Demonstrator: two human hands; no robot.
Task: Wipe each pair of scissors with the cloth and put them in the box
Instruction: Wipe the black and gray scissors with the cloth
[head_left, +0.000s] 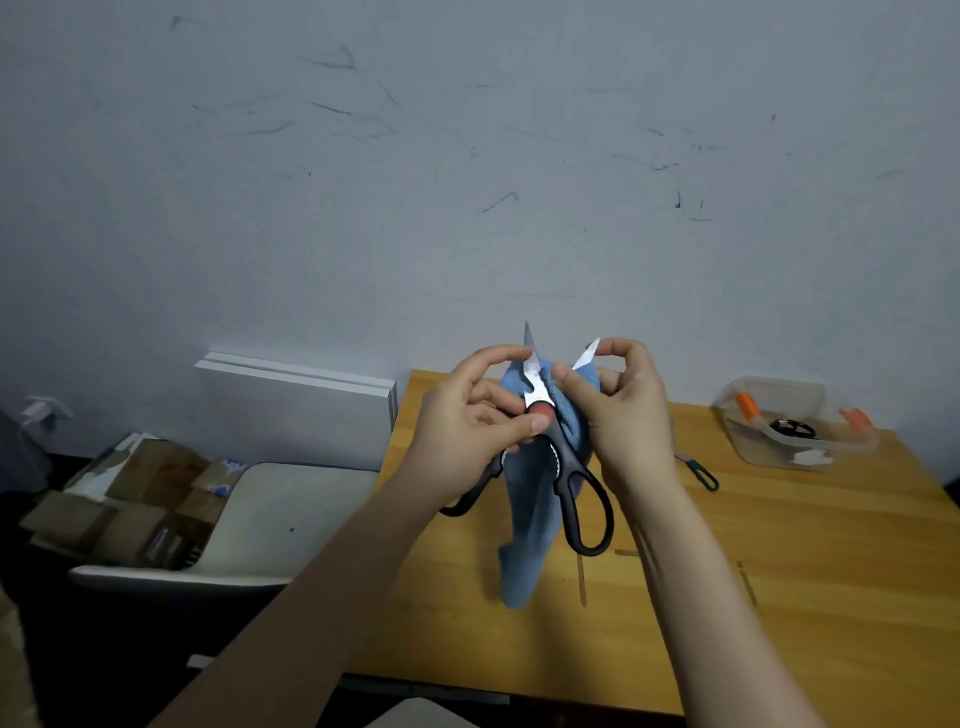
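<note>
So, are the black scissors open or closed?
Open. The scissors have their two blades spread apart in a V, with the cloth behind them.

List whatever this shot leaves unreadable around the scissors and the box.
All in the head view:
The clear box: contents blurred through its wall, so the number of scissors inside is unclear.
The small scissors on the table: blades hidden behind the right hand.
The black scissors: one handle loop mostly hidden behind the left hand.
The blue cloth: top bunched behind both hands.
</note>
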